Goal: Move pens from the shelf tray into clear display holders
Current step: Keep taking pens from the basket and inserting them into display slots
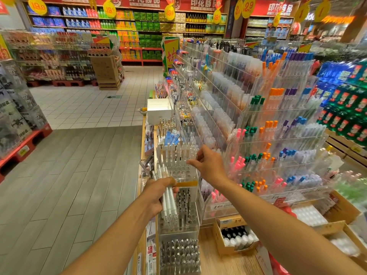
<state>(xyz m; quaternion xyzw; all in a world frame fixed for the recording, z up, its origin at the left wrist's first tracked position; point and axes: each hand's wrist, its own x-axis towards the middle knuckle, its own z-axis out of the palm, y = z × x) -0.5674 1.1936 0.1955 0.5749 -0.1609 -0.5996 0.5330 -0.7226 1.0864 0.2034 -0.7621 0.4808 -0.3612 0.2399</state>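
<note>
My left hand (158, 192) grips a bundle of clear white pens (168, 201) in front of the display stand. My right hand (208, 165) reaches over a clear display holder (184, 171) with a grid of round holes, several of them filled with clear pens standing upright. Its thumb and forefinger are curled toward each other above the holder's right side; whether they pinch a pen I cannot tell. Two more clear holders stand nearer to me: one with dark pens (185, 207) and one with silver-capped pens (178, 255).
Tiered acrylic racks (278, 135) of coloured pens rise on the right. A cardboard box of bottles (236, 238) sits on the wooden shelf top. A white box (158, 111) stands further along the shelf. The aisle floor on the left is open.
</note>
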